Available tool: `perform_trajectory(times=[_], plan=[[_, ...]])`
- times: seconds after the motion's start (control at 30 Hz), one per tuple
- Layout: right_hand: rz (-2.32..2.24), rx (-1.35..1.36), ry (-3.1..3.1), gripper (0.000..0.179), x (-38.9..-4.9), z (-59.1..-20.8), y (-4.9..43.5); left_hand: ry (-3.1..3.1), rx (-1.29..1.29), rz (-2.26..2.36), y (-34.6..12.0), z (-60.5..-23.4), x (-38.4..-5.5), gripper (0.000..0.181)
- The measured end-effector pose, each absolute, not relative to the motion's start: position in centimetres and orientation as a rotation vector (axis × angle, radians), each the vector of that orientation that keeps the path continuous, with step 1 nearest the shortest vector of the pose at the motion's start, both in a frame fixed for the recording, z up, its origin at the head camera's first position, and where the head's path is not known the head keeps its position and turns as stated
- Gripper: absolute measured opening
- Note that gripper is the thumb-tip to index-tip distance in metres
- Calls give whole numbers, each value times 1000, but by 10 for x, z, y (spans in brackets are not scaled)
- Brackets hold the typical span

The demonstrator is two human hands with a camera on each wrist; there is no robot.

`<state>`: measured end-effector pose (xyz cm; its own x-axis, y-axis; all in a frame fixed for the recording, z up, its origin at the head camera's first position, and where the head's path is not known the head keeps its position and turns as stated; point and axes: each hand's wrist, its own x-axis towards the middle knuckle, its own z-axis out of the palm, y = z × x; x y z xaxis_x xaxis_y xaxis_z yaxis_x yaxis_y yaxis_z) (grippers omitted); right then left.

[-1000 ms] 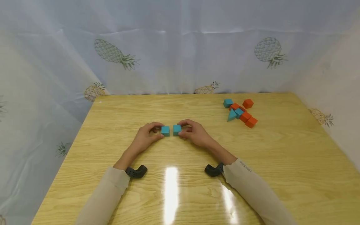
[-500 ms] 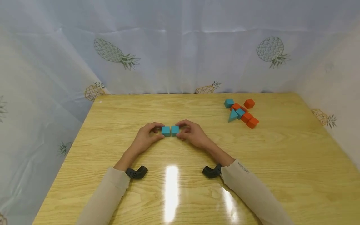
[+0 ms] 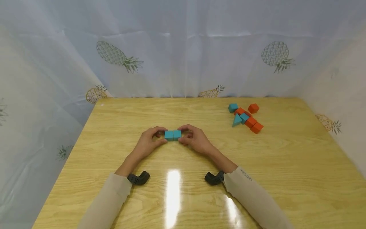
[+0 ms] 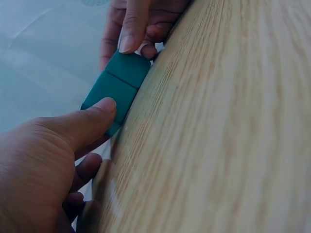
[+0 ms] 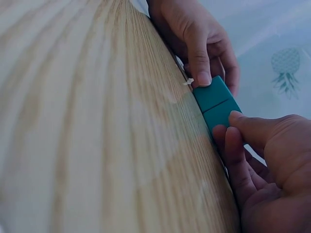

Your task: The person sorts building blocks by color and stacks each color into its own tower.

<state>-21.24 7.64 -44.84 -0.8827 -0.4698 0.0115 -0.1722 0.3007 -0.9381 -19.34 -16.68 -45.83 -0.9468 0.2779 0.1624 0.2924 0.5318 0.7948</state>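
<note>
Two blue cubes rest side by side on the wooden table, their facing sides together with only a thin seam between. My left hand (image 3: pixel 147 142) pinches the left blue cube (image 3: pixel 168 135) between thumb and fingers. On the other side, the right blue cube (image 3: pixel 177 135) is pinched by my right hand (image 3: pixel 198 140). In the left wrist view the thumb of the left hand (image 4: pixel 53 155) lies on its cube (image 4: pixel 109 94). The right wrist view shows the right hand (image 5: pixel 277 165) gripping its cube (image 5: pixel 220 115) from the near end.
Toward the back right of the table (image 3: pixel 286 165) lies a group of blocks: a blue triangular block (image 3: pixel 237 120), a blue cube (image 3: pixel 233 107), several red cubes and a separate red cube (image 3: pixel 253 108). A pineapple-print curtain (image 3: pixel 171 63) hangs behind the table.
My right hand has slid its blue cube leftward, closing the gap to the left cube. The left hand has stayed nearly still.
</note>
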Motion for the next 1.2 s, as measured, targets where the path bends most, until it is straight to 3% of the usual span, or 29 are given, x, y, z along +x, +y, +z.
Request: perform_trajectory(times=[0.73,1.2], plan=[[-1678,-638,2300,50,-208,-445,84,-2738,-489,-1412,-167,-456,-191,40],[-1949,-396,2436,43,-217,-439,127,-2716,-517,-1418,-167,-459,-191,40]])
